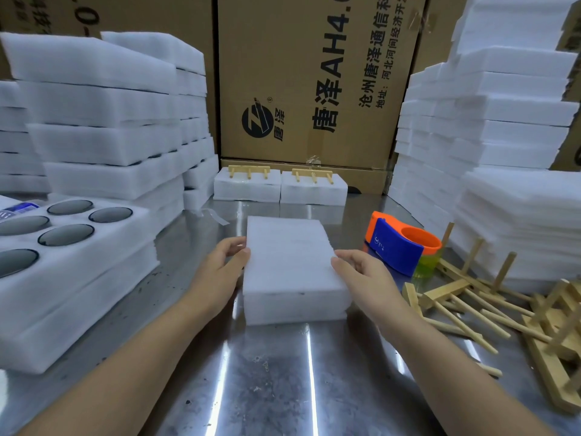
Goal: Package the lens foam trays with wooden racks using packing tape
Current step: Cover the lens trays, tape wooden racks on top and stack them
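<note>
A white stack of foam trays [292, 265] lies in the middle of the steel table. My left hand [221, 269] holds its left side, thumb on the top edge and fingers against the side. Against its right side lies my right hand [361, 272], fingers curled along the edge. An orange and blue tape dispenser [399, 247] stands just right of the stack. Loose wooden racks [490, 306] lie in a pile at the right. Two foam packs with wooden racks on top [279, 185] sit at the back.
An open foam tray holding dark lenses [63, 234] sits on a stack at the left. Tall foam stacks [103, 114] rise at left and at right [503, 146]. A large cardboard box [308, 77] closes the back. The steel table [267, 382] shows between my arms.
</note>
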